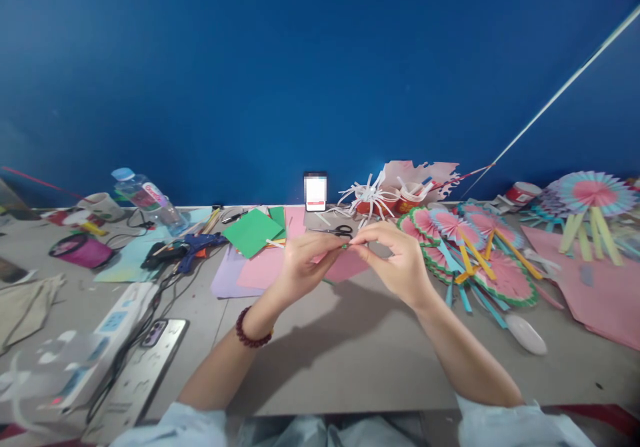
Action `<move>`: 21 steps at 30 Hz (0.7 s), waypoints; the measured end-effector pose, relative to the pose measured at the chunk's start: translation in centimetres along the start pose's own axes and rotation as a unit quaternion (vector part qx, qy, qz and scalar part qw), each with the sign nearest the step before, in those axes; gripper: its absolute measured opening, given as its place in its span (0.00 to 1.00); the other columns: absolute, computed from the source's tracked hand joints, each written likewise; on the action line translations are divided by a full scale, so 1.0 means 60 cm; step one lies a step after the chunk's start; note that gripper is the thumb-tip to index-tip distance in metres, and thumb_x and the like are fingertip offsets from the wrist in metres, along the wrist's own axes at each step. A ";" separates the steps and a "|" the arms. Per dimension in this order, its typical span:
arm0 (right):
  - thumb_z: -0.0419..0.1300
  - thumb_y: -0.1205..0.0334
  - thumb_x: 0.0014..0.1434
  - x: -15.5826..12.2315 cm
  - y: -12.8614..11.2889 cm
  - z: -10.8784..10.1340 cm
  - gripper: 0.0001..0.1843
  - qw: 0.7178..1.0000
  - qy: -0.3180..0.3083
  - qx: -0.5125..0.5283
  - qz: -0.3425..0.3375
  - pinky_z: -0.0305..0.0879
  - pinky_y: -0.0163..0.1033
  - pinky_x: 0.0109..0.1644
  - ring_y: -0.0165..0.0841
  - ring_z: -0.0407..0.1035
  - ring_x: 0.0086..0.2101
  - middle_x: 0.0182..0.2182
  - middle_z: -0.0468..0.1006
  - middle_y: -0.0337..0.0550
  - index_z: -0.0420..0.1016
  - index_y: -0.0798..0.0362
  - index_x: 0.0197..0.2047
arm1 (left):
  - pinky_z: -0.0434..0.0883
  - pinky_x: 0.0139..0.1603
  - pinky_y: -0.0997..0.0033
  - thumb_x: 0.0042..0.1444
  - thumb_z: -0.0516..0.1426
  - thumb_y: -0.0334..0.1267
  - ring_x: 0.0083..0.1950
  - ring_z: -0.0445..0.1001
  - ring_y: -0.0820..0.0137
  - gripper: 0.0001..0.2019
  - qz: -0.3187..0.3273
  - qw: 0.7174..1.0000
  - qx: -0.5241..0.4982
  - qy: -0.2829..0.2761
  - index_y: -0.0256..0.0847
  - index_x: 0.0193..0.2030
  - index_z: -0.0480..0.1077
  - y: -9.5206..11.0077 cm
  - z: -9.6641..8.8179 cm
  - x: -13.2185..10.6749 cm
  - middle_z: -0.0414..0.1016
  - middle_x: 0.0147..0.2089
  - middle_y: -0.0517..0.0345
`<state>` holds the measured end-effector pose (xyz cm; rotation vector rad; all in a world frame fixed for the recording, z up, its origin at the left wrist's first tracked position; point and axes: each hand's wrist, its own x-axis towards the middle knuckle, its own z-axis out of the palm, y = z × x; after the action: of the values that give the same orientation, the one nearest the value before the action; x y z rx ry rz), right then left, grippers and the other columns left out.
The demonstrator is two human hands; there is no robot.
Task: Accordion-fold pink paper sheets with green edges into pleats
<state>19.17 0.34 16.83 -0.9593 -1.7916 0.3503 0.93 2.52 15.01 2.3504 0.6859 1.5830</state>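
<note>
My left hand (305,260), with a dark red bead bracelet above the wrist, and my right hand (400,257) meet over the middle of the table. Between their fingertips is a small, thin green piece (345,247), probably folded paper; the fingers cover most of it. Both hands pinch it from either side. Beneath and behind them lie pink sheets (263,270), a lilac sheet (225,277) and green paper squares (256,232). Black-handled scissors (343,230) rest just behind the fingertips.
Pleated paper fans (505,277) with coloured sticks lie at right, near a white spoon-like piece (527,334). A lit phone (315,192) stands against the blue wall. On the left are a blue glue gun (193,250), a bottle (150,197), a power strip (110,337) and another phone (143,374).
</note>
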 end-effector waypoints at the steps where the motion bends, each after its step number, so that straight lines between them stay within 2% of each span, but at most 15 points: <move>1: 0.61 0.61 0.59 0.000 0.001 0.001 0.05 1.000 -0.003 0.005 0.004 0.70 0.42 0.43 0.35 0.74 0.35 0.31 0.80 0.42 0.77 0.49 0.32 | 0.76 0.37 0.74 0.59 0.57 0.31 0.36 0.80 0.70 0.07 -0.011 1.000 -0.009 -0.003 0.40 0.40 0.77 0.000 0.000 0.000 0.82 0.37 0.51; 7: 0.62 0.60 0.58 0.001 0.006 0.005 0.06 0.999 -0.013 0.038 0.027 0.71 0.40 0.40 0.34 0.73 0.33 0.31 0.80 0.42 0.77 0.50 0.32 | 0.76 0.38 0.74 0.58 0.59 0.34 0.37 0.80 0.68 0.06 -0.108 0.990 -0.088 -0.038 0.39 0.38 0.78 0.002 -0.008 0.002 0.82 0.37 0.50; 11: 0.62 0.58 0.58 0.003 0.007 0.006 0.07 0.998 -0.003 0.045 0.036 0.71 0.39 0.39 0.34 0.74 0.32 0.30 0.80 0.42 0.78 0.50 0.31 | 0.76 0.41 0.70 0.60 0.58 0.39 0.40 0.79 0.65 0.09 -0.177 0.972 -0.141 -0.069 0.39 0.39 0.79 -0.001 -0.013 0.005 0.82 0.40 0.49; 14: 0.64 0.57 0.56 0.003 0.008 0.006 0.06 0.998 -0.005 0.045 0.043 0.70 0.38 0.37 0.33 0.74 0.31 0.29 0.80 0.41 0.78 0.50 0.31 | 0.75 0.40 0.69 0.59 0.58 0.43 0.40 0.79 0.64 0.11 -0.208 0.957 -0.183 -0.083 0.40 0.39 0.80 -0.004 -0.013 0.005 0.82 0.41 0.48; 21: 0.65 0.55 0.55 0.001 0.011 0.006 0.09 0.997 -0.004 0.032 0.065 0.70 0.37 0.35 0.33 0.73 0.29 0.27 0.79 0.40 0.77 0.51 0.30 | 0.75 0.34 0.70 0.55 0.62 0.45 0.37 0.78 0.65 0.12 -0.241 0.951 -0.187 -0.055 0.39 0.39 0.80 -0.007 -0.007 0.003 0.81 0.38 0.48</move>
<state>19.13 0.88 16.31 -1.0331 -1.7199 0.4906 0.48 2.91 15.14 1.8054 0.7805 1.2270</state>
